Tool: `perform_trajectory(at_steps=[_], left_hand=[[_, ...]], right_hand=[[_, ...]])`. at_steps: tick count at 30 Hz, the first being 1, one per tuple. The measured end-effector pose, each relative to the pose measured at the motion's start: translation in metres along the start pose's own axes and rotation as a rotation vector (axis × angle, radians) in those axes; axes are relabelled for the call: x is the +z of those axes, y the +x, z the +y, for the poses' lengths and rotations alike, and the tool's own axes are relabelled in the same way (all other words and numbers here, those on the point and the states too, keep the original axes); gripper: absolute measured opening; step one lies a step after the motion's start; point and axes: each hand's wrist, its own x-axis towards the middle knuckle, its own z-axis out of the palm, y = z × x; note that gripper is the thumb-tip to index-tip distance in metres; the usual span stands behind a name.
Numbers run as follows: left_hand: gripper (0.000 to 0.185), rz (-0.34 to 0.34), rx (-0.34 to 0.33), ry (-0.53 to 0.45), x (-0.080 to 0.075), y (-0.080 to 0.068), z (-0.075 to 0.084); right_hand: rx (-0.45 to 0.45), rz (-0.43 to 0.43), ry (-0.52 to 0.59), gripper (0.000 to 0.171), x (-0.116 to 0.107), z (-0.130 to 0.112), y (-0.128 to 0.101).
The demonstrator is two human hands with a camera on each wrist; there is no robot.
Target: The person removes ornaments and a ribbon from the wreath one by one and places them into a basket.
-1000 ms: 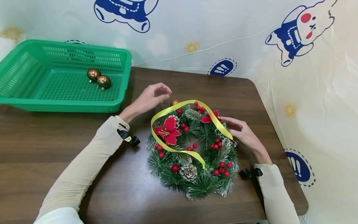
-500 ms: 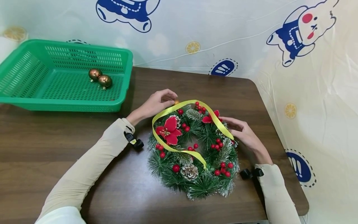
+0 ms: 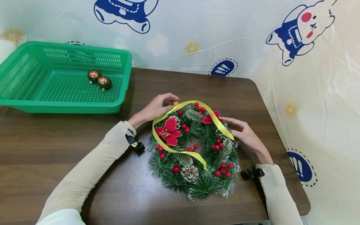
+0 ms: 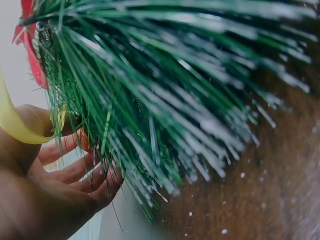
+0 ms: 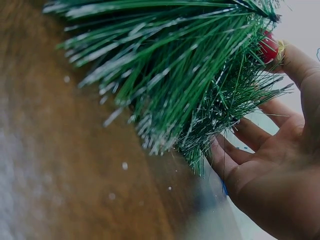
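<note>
Head view: wreath (image 3: 194,151) flat on the worktop (image 3: 70,156) between your hands. Your left hand (image 3: 157,107) pinches a small gold bauble (image 3: 175,102) at the far rim; your right hand (image 3: 244,134) rests on the right edge, relaxed.
Left wrist: fingers (image 4: 80,170) curled round the bauble (image 4: 83,140) — needles partly hide it.
Right wrist: fingers (image 5: 250,135) loosely spread under the needles, gripping nothing.

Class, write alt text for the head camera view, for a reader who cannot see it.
A Christmas wreath with a yellow ribbon lies on a brown table; the left hand pinches a small gold bauble at its top edge, and the right hand touches its right side. A green basket holds two copper baubles.
</note>
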Motion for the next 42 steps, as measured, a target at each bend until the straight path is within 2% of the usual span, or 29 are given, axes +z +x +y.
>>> perform_trajectory(at_steps=[17,42], left_hand=[[0.03,0.025,-0.015,0.051,-0.001,0.0,0.002],[0.029,0.077,0.014,0.023,-0.008,-0.001,0.01]], right_hand=[[-0.001,0.003,-0.029,0.046,0.001,-0.001,0.0],[0.007,0.003,-0.006,0.047,-0.001,0.0,0.0]])
